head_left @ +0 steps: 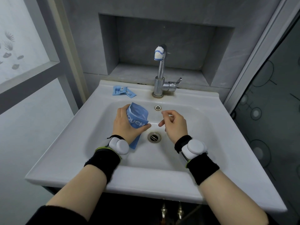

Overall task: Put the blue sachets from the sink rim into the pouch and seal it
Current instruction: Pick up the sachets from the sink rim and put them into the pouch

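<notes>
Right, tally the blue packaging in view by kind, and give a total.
Blue sachets on the sink rim: 2
Blue pouch, held in the left hand: 1
Total: 3

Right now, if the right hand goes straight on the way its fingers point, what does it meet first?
The right hand, empty and loosely curled, points left toward the blue pouch held in the left hand. It would probably meet the pouch first, though depth is unclear from this single view.

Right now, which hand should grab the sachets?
Probably the right hand. It is empty and free. The left hand already holds the pouch. The sachets lie on the back left rim, so it must reach across.
</notes>
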A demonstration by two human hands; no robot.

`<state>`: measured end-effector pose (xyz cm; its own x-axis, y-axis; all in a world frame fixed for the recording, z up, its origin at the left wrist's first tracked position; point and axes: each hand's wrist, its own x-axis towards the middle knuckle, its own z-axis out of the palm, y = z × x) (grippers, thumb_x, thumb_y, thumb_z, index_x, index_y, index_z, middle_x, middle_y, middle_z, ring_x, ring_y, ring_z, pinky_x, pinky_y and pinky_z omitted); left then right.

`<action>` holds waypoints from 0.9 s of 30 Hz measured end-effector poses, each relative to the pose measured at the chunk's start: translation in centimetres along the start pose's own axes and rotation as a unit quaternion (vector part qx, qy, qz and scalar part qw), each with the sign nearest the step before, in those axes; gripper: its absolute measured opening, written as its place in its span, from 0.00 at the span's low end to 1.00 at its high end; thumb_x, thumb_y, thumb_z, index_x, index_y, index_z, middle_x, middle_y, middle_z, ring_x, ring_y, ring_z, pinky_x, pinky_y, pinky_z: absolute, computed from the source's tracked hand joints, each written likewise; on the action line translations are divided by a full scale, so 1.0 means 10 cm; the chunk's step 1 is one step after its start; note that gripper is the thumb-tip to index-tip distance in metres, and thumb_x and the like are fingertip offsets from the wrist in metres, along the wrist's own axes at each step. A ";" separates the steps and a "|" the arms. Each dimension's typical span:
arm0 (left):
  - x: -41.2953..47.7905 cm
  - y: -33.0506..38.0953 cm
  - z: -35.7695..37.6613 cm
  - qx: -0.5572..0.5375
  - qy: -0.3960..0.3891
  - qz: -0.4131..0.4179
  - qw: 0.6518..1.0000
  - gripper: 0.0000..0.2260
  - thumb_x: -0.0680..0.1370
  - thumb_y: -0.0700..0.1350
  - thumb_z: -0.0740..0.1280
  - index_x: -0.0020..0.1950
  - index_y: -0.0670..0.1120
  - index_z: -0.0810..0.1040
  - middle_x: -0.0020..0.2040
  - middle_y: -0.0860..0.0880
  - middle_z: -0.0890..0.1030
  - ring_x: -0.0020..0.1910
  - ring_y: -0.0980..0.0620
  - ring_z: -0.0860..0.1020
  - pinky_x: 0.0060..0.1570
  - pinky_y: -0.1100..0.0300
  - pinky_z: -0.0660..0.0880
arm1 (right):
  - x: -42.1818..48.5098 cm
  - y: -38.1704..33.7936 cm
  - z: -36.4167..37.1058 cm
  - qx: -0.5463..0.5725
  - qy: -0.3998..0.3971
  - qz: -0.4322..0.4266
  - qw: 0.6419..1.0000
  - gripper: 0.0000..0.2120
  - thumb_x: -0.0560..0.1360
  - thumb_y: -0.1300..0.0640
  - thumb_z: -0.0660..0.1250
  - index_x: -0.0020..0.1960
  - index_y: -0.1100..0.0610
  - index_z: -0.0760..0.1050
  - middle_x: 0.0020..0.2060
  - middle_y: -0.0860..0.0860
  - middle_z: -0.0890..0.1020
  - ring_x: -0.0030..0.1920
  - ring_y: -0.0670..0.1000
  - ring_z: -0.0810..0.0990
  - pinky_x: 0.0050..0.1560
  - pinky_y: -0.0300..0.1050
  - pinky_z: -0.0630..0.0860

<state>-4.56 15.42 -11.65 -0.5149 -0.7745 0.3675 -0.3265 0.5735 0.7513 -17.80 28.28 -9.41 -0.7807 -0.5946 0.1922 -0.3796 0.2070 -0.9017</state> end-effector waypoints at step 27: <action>0.08 -0.01 -0.15 -0.079 0.157 -0.043 0.983 0.47 0.56 0.70 0.71 0.69 0.53 0.60 0.63 0.52 0.67 0.61 0.55 0.68 0.59 0.63 0.65 | 0.44 -0.17 0.37 -0.102 -0.082 0.054 0.990 0.14 0.77 0.50 0.57 0.50 0.56 0.77 0.36 0.49 0.85 0.40 0.56 0.83 0.52 0.54 0.79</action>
<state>-3.77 14.39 -10.62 -0.2122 -0.8765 0.4321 -0.2171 0.4734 0.8537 -18.71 22.45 -8.48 -0.7375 -0.6752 0.0173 -0.4036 0.4200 -0.8129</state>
